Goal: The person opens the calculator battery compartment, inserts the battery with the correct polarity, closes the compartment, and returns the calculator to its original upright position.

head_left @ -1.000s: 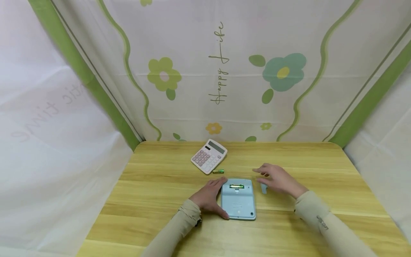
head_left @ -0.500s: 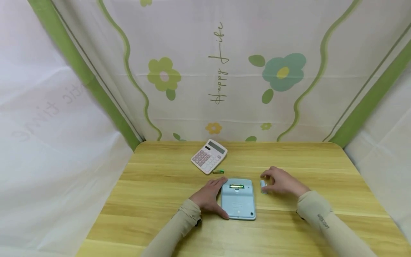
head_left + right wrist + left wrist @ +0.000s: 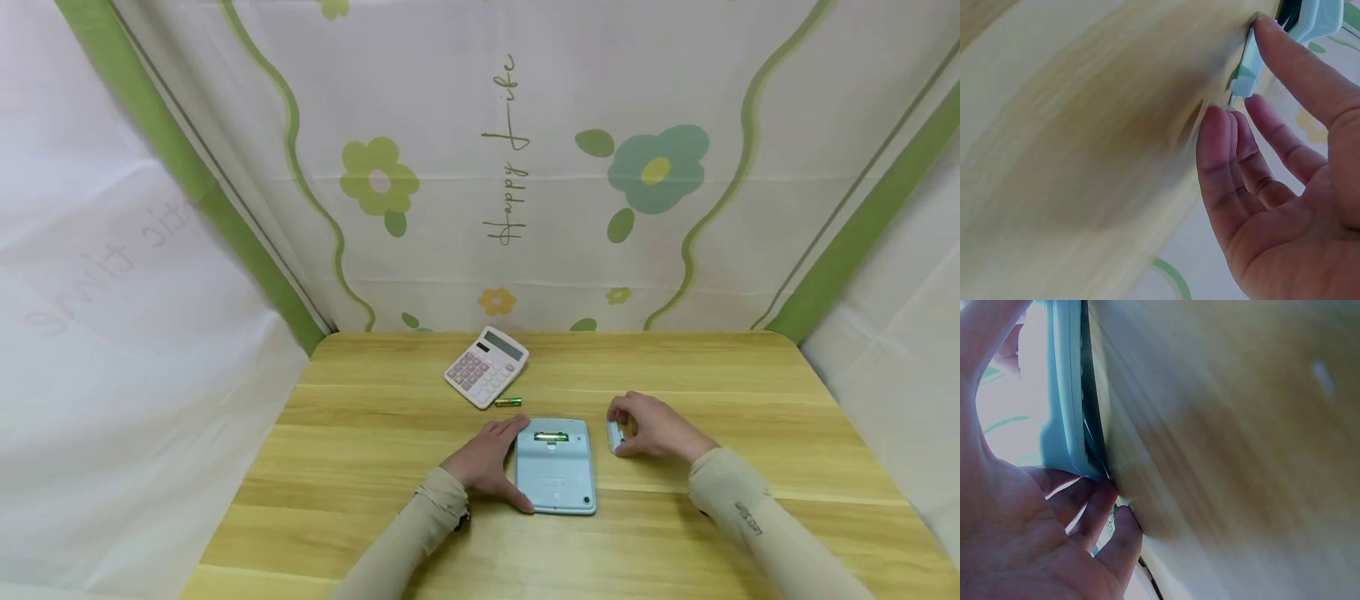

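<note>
A light blue calculator point(image 3: 555, 479) lies face down, its back showing an uncovered battery slot with a green and gold battery point(image 3: 551, 437) in it. My left hand point(image 3: 487, 463) holds the calculator's left side, thumb at the near corner and fingers at the far one; the left wrist view shows fingertips against its edge. To the right, my right hand point(image 3: 656, 427) pinches a small light blue battery cover point(image 3: 615, 437) lengthwise. In the right wrist view the thumb is at one end of the cover point(image 3: 1247, 69) and a finger at the other, close to the tabletop.
A pink and white calculator point(image 3: 486, 367) lies face up farther back. Beside its near corner is a loose battery point(image 3: 507, 402). The wooden table point(image 3: 360, 433) ends at a flowered curtain point(image 3: 435, 250) behind, with white cloth at both sides.
My right hand has come down over the battery cover, and thumb and fingers have closed on its ends. The left hand and the blue calculator have stayed put.
</note>
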Action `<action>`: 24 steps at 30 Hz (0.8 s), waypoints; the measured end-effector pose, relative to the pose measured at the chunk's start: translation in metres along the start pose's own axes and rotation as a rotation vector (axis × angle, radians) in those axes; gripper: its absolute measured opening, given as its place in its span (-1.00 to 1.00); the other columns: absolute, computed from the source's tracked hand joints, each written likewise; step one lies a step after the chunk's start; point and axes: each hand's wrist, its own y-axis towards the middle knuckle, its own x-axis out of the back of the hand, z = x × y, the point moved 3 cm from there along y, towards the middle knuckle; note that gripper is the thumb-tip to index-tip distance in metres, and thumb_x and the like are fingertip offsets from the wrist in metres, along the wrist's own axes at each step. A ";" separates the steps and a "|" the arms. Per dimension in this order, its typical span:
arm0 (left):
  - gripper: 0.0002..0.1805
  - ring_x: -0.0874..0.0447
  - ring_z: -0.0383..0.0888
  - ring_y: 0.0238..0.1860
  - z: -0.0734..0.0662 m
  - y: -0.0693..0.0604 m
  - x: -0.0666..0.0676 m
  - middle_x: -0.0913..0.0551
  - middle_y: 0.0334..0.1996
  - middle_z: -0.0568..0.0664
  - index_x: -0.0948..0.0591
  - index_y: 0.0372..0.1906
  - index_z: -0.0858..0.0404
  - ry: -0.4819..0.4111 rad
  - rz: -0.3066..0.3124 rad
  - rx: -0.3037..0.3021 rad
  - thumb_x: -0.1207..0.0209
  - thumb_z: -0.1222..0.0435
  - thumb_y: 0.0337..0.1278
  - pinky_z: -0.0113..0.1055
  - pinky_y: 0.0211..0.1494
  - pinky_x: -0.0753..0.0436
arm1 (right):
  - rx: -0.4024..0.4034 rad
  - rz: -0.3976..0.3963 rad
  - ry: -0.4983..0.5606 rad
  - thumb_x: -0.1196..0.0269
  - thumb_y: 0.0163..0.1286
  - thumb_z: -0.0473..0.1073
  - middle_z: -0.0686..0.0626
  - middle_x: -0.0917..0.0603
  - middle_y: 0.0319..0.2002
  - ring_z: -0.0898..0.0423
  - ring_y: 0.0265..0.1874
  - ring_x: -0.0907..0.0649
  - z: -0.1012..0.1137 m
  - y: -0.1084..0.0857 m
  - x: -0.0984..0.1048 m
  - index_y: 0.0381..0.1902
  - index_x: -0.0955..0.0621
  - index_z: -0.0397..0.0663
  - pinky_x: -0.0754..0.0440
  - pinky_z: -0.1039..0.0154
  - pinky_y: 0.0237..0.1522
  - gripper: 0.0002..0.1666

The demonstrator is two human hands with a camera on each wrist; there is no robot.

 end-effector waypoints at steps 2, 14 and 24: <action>0.49 -0.12 -0.02 0.62 0.000 -0.001 0.000 -0.09 0.67 -0.16 -0.07 0.68 0.01 -0.003 -0.001 0.001 -0.62 -0.32 -0.43 -0.09 0.60 -0.32 | 0.008 0.004 -0.002 -0.66 0.03 -0.13 0.04 -0.57 -0.25 0.16 -0.37 -0.47 0.001 0.000 0.000 -0.07 -0.66 -0.06 -0.48 0.27 -0.28 -0.47; 0.48 -0.10 0.00 0.63 -0.001 -0.001 -0.001 -0.09 0.67 -0.17 -0.07 0.68 0.00 -0.002 0.001 0.001 -0.61 -0.32 -0.43 -0.08 0.60 -0.32 | 0.019 -0.005 0.004 -0.69 -0.04 -0.14 0.03 -0.53 -0.22 0.19 -0.43 -0.46 0.002 0.000 0.001 -0.11 -0.61 0.02 -0.44 0.31 -0.37 -0.42; 0.49 -0.10 0.00 0.63 -0.001 -0.001 0.001 -0.08 0.67 -0.16 -0.06 0.68 0.01 0.001 -0.002 0.007 -0.62 -0.32 -0.43 -0.08 0.60 -0.32 | 0.034 0.013 0.071 -0.64 0.02 -0.28 0.08 -0.60 -0.29 0.18 -0.41 -0.53 0.005 0.000 0.004 -0.17 -0.56 0.04 -0.53 0.30 -0.32 -0.48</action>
